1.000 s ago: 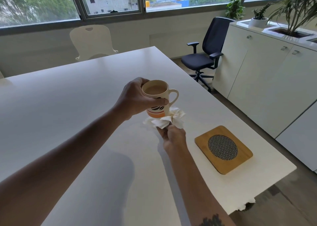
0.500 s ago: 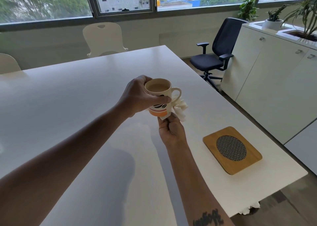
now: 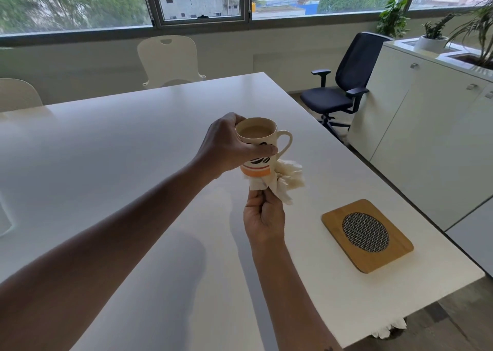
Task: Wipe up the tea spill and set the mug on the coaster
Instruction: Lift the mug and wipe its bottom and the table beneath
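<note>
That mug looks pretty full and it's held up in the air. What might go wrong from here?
The mug is nearly full of tea and the left hand grips its body, not the handle, so a tilt may spill more. The right hand dabs its base with a tissue, which might nudge it. The coaster lies off to the right, so the carry could slosh.

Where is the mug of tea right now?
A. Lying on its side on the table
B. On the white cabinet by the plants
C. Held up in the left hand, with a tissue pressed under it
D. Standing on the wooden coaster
C: the left hand grips the mug above the table while the right hand holds a crumpled tissue at its base; the coaster lies bare.
</note>
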Demonstrator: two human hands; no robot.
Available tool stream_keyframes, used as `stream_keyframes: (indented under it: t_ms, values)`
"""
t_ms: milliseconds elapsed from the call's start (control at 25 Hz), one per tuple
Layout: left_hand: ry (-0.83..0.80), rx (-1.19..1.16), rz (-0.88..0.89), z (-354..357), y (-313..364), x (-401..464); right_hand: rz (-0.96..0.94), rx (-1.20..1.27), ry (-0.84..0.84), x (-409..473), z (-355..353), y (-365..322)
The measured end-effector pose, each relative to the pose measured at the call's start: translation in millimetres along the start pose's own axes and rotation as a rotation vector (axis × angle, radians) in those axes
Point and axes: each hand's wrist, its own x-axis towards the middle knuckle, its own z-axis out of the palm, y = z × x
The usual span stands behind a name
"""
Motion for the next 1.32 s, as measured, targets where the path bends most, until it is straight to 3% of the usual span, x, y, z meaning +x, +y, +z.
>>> stream_keyframes:
  t_ms: [360, 680, 880, 1040, 1320]
  values:
    - [0.042, 0.034, -0.003, -8.7, 4.0, -2.0, -0.047, -0.011, -0.047, -22.3, -12.7, 29.2]
    - [0.062, 0.038, -0.008, -21.4, 1.9, -0.1, -0.005, -0.164, -0.152, -31.1, -33.2, 34.0]
    - [0.063, 0.040, -0.010, -22.6, 0.3, 0.1, -0.110, -0.362, -0.035, -5.8, -34.7, 21.3]
    - [0.046, 0.048, -0.012, -22.2, -0.2, -0.8, -0.167, -0.312, 0.022, 20.0, -14.7, 19.8]
    - [0.060, 0.070, 0.000, -21.7, 1.3, -1.7, -0.127, -0.215, -0.114, 27.5, 15.3, 44.8]
